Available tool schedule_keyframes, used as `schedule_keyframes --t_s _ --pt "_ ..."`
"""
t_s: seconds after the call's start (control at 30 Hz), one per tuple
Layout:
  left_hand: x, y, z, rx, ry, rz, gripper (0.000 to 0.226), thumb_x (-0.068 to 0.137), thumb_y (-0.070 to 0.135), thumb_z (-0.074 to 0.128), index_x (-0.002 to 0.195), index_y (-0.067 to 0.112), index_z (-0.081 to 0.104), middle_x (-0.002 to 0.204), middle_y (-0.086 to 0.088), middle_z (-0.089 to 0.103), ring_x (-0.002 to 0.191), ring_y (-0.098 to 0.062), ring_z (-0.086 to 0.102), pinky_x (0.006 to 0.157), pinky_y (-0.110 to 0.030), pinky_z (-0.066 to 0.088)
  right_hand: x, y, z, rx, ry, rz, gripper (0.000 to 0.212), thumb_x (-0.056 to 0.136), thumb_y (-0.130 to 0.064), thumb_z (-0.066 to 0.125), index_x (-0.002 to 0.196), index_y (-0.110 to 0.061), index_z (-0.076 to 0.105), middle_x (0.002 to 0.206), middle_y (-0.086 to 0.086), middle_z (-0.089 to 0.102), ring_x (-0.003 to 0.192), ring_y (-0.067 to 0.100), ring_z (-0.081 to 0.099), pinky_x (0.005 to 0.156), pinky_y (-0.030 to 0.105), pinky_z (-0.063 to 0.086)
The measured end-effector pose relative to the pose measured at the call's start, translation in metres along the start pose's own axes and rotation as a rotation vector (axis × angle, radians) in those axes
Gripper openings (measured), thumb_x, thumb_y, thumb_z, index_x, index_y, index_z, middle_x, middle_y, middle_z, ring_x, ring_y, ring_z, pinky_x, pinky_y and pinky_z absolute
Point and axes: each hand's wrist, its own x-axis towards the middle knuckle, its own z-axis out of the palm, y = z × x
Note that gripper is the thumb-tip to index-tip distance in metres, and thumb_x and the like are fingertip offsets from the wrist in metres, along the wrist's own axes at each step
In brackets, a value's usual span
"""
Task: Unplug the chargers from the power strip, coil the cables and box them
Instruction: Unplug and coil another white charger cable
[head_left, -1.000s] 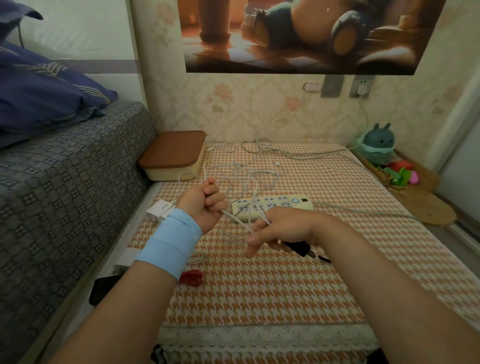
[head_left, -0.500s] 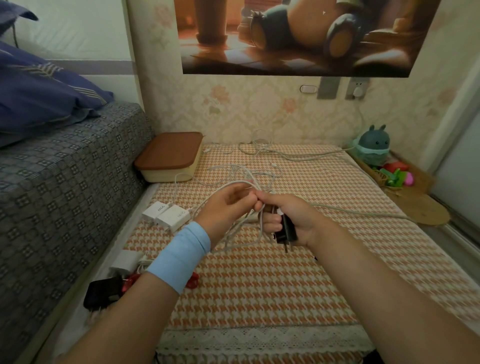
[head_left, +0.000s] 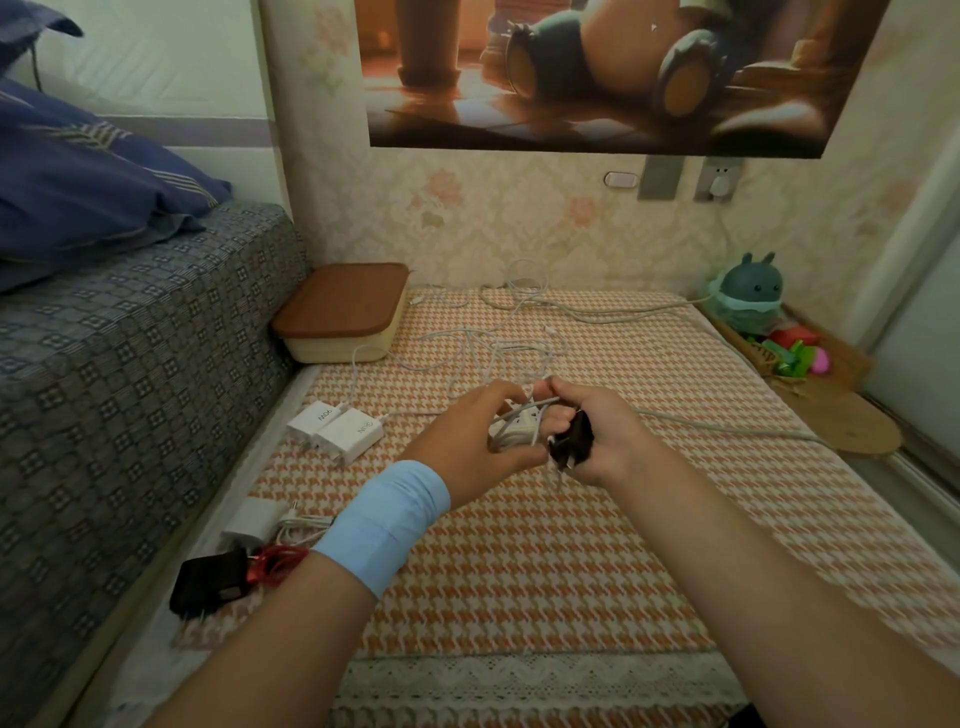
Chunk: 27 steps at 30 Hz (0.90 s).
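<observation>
Over desk (head_left: 571, 571) centre: left hand (head_left: 467, 441) fingers curled round white cable (head_left: 543, 401) loops. Right hand (head_left: 602, 431) grips black charger (head_left: 571, 441), thumb pinching cable. Lidded box (head_left: 343, 312) at back left corner.

A light blue wristband (head_left: 382, 525) circles the left wrist, smooth, with a faint crease across it. The left hand (head_left: 467, 441), right hand (head_left: 608, 436) and both forearms are bare.

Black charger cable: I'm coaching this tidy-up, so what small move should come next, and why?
Probably wind another loop: the right hand grips the black charger, the left hand pinches a few cable loops, yet much white cable lies loose on the cloth beyond, and the lidded box is closed.
</observation>
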Motion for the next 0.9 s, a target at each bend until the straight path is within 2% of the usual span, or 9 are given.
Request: schedule_keyframes --t_s 0.17,0.33,0.47,0.57,0.63,0.7,0.77,0.83,0.9 --pt "0.001 0.010 0.001 0.096 0.105 0.011 0.028 0.090 0.034 0.059 0.117 0.029 0.051 0.107 0.007 0.061 0.079 -0.013 0.060 0.071 -0.033 0.052 0.001 0.001 0.002 0.038 -0.009 -0.050 0.012 0.108 -0.018 0.045 0.104 -0.007 0.050 0.084 0.012 0.073 0.041 0.008 0.041 0.037 0.019 0.040" --pt "0.003 0.000 -0.001 -0.026 0.059 -0.103 0.013 0.095 0.028 0.057 0.104 0.023 0.065 0.107 0.003 0.058 0.081 -0.012 0.058 0.073 -0.032 0.052 0.002 0.000 -0.001 -0.302 -0.047 -0.099 0.019 0.105 -0.028 0.051 0.101 -0.011 0.056 0.116 0.011 0.075 0.046 0.010 0.042 0.039 0.021 0.039" --pt "0.003 0.000 -0.014 -0.590 0.030 -0.325 0.019 0.094 0.020 0.061 0.084 0.005 0.067 0.088 -0.008 0.060 0.076 -0.020 0.064 0.063 -0.040 0.061 -0.002 -0.001 -0.003 -0.674 -0.017 -0.199 0.036 0.100 -0.047 0.057 0.114 -0.017 0.070 0.120 -0.005 0.073 0.048 0.011 0.043 0.044 0.024 0.041" --pt "0.001 0.001 -0.023 -1.061 0.015 -0.496 0.017 0.094 0.021 0.062 0.096 0.007 0.072 0.084 -0.005 0.064 0.075 -0.018 0.064 0.065 -0.035 0.060 -0.004 0.002 -0.002 -0.922 -0.055 -0.243 0.044 0.095 -0.055 0.060 0.123 -0.022 0.070 0.122 -0.012 0.071 0.050 0.012 0.046 0.047 0.025 0.043" --pt "0.001 -0.003 -0.023 -1.195 -0.017 -0.532 0.022 0.094 0.022 0.061 0.106 0.007 0.072 0.089 -0.003 0.068 0.086 -0.018 0.063 0.070 -0.033 0.060 -0.007 0.007 0.002 -1.035 -0.121 -0.267 0.045 0.093 -0.060 0.060 0.122 -0.028 0.072 0.120 -0.013 0.071 0.057 0.011 0.054 0.049 0.019 0.045" --pt "0.001 -0.002 -0.018 -1.202 -0.064 -0.524 0.023 0.094 0.021 0.061 0.110 0.008 0.073 0.098 -0.003 0.068 0.093 -0.017 0.061 0.073 -0.031 0.059 -0.010 0.011 0.005 -1.130 -0.193 -0.314 0.040 0.093 -0.059 0.060 0.117 -0.031 0.074 0.117 -0.013 0.072 0.080 0.004 0.066 0.063 0.015 0.050" --pt "0.000 0.003 -0.012 -1.136 -0.054 -0.515 0.019 0.093 0.017 0.063 0.106 0.009 0.075 0.102 -0.003 0.072 0.090 -0.016 0.067 0.074 -0.032 0.059 -0.012 0.013 0.006 -1.231 -0.229 -0.360 0.038 0.090 -0.060 0.063 0.104 -0.027 0.077 0.108 -0.005 0.075 0.097 0.009 0.070 0.085 0.030 0.056" --pt "-0.002 0.007 -0.006 -1.008 -0.005 -0.516 0.017 0.090 0.015 0.066 0.104 0.008 0.075 0.100 -0.009 0.075 0.084 -0.016 0.071 0.074 -0.034 0.060 -0.012 0.014 0.005 -1.307 -0.201 -0.392 0.063 0.080 -0.073 0.064 0.099 -0.014 0.074 0.101 0.015 0.074 0.091 0.021 0.071 0.092 0.048 0.056" --pt "-0.002 0.008 -0.002 -0.725 -0.001 -0.415 0.014 0.085 0.015 0.073 0.097 0.013 0.078 0.101 -0.005 0.075 0.088 -0.015 0.070 0.081 -0.034 0.059 -0.009 0.012 0.004 -1.272 -0.147 -0.366 0.072 0.083 -0.076 0.058 0.105 -0.009 0.073 0.094 0.015 0.075 0.084 0.017 0.073 0.084 0.042 0.060"
